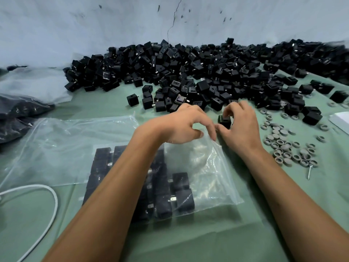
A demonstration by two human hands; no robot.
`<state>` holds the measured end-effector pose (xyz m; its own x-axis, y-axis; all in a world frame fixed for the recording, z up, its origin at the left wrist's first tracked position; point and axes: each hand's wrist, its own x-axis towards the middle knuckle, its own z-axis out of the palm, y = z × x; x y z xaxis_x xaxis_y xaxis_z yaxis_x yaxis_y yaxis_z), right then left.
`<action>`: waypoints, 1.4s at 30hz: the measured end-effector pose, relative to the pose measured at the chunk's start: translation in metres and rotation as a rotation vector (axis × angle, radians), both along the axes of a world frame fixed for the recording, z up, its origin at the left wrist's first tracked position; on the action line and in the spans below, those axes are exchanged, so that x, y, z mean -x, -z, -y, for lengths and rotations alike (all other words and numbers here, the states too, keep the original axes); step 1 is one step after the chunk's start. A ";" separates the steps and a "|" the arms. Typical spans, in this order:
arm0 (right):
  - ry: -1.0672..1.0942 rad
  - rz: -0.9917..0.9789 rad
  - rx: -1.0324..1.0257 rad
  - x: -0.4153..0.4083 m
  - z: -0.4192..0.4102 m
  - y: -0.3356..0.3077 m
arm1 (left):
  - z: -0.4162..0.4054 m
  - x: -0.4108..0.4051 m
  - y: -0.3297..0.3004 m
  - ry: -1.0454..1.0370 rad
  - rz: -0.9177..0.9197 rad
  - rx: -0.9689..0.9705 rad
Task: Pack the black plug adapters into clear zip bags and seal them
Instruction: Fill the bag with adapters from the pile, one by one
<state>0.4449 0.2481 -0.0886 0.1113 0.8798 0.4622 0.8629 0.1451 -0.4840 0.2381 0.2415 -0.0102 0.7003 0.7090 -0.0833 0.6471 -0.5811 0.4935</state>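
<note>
Right grip [238, 125] pinched one black adapter [224, 121]; left grip [181, 124] pinched the clear zip bag [205, 167] at its mouth.
Bag lay on the green table [264, 214], part-filled with rows of adapters [166, 195]; loose adapter pile [188, 72] beyond, grey caps [289, 148] right.

You face a pale grey-blue wall [75, 25], scuffed with dark marks and split by a thin crack [174, 17]; a green cloth [255, 233] covers the work surface.

Packing workshop: bulk adapter heap [188, 72] on green table [245, 214], grey caps [289, 150], bare wall [75, 25].
</note>
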 end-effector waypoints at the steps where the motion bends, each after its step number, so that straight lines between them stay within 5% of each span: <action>1: 0.010 0.011 0.027 0.000 0.000 0.001 | -0.001 0.001 0.000 0.002 0.002 -0.014; 6: -0.120 -0.055 0.115 0.000 0.001 -0.003 | -0.004 0.010 -0.002 0.031 0.067 -0.081; 8: -0.236 -0.248 0.129 0.001 0.005 -0.004 | -0.006 0.013 -0.003 0.037 0.104 -0.151; 11: -0.508 -0.788 0.320 0.004 0.013 -0.006 | -0.007 0.013 -0.006 0.009 0.143 -0.244; 17: -0.781 -0.921 0.537 -0.012 0.017 -0.024 | -0.003 0.007 -0.013 -0.014 0.199 -0.361; 21: -0.872 -0.757 0.761 -0.013 0.027 -0.030 | -0.004 0.004 -0.014 -0.079 0.211 -0.422; 42: -0.957 -0.511 0.492 0.049 0.039 -0.010 | -0.001 0.002 -0.016 -0.078 0.251 -0.369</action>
